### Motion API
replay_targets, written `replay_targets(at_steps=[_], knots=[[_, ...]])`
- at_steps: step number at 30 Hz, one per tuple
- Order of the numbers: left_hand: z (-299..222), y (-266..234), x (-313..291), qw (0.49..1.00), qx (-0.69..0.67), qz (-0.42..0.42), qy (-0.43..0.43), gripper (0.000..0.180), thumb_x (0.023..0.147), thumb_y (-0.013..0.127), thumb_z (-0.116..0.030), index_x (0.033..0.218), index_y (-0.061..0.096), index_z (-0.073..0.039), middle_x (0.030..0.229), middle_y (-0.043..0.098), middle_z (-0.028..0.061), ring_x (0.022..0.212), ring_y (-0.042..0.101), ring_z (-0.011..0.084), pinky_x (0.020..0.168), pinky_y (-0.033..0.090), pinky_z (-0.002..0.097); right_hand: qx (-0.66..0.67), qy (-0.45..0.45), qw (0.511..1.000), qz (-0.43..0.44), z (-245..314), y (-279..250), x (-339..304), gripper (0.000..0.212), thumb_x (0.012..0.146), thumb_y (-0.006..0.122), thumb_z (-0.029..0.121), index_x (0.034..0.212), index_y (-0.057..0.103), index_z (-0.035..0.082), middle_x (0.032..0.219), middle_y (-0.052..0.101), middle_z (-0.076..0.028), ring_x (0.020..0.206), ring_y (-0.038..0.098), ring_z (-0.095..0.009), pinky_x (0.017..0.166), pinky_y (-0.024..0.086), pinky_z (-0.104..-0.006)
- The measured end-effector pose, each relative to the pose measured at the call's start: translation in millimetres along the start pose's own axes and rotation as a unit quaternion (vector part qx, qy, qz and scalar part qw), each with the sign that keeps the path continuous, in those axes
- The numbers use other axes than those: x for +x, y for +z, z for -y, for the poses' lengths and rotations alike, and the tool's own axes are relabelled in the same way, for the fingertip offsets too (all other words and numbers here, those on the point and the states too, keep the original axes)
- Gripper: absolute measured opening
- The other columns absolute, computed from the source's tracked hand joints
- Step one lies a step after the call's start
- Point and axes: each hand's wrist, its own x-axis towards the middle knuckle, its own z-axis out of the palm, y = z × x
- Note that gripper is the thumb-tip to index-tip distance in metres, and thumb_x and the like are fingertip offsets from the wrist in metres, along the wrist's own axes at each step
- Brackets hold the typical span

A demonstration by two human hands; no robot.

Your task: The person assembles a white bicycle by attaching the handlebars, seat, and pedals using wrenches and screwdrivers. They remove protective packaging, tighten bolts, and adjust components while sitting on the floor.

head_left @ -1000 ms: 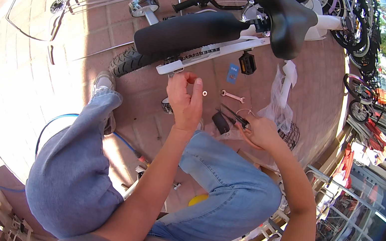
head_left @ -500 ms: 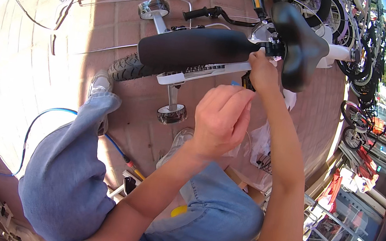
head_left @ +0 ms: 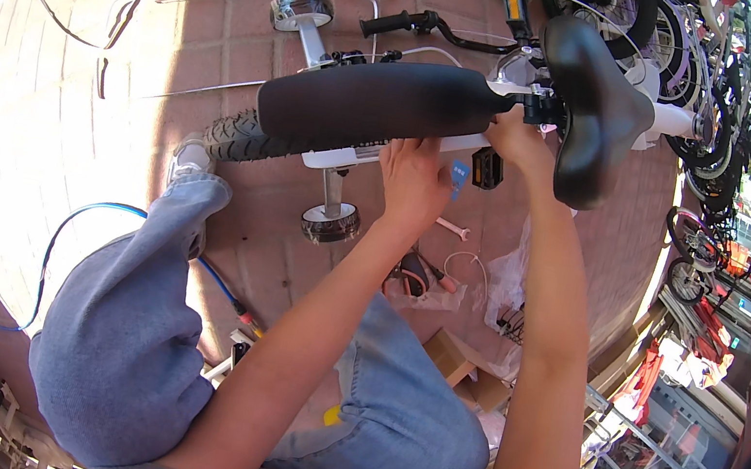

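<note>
A small white bicycle stands in front of me, with a black rear fender (head_left: pixel 382 103), a black saddle (head_left: pixel 593 102) and a white chain guard (head_left: pixel 338 159). My left hand (head_left: pixel 415 187) curls its fingers over the chain guard, just under the fender's edge; the fingertips are partly hidden. A blue tag (head_left: pixel 459 175) shows beside that hand. Just below the saddle clamp, my right hand (head_left: pixel 514 141) is closed around the frame, its fingertips hidden. The near pedal (head_left: pixel 486 168) sits between my hands. Training wheels flank the rear tire (head_left: pixel 239 136), the near one (head_left: pixel 330 223) chrome-faced.
On the brick ground lie a wrench (head_left: pixel 452 229), an orange-and-black tool (head_left: pixel 414 273), a clear plastic bag (head_left: pixel 508 280) and an open cardboard box (head_left: pixel 463 366). A blue hose (head_left: pixel 53 257) curves past my left leg. Several bicycles (head_left: pixel 701 100) crowd the right.
My left hand has moved forward from the air above my knee to the chain guard. My right hand stays at the frame by the saddle clamp, slightly lower.
</note>
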Motion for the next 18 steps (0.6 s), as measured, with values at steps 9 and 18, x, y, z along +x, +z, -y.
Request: replay_targets(at_steps=[9,18], knots=[[16.7,12.5,-7.2,0.994,-0.061,-0.06,0.065,0.037,0.058,0.056,-0.001,0.093,0.065,-0.008,0.093,0.057,0.0053,0.098,0.051,0.0248,0.081,0.03,0.038,0.071,0.041,0.996,0.034,4.7,-3.8,-6.9,0.063,0.059,0.08,0.042,0.094,0.06,-0.007,0.081,0.065,-0.016,0.08,0.065,-0.027,0.071,0.051,-0.0336],[19.2,12.4,-10.8,0.989,-0.081,-0.076,0.096,0.035,0.058,0.054,0.0,0.089,0.068,-0.008,0.086,0.056,0.0039,0.09,0.053,0.0233,0.078,0.03,0.0357,0.261,0.027,0.946,-0.192,-3.0,41.2,-27.5,0.021,0.071,0.069,0.014,0.082,0.066,-0.004,0.078,0.063,-0.011,0.077,0.062,-0.023,0.072,0.046,-0.0297]])
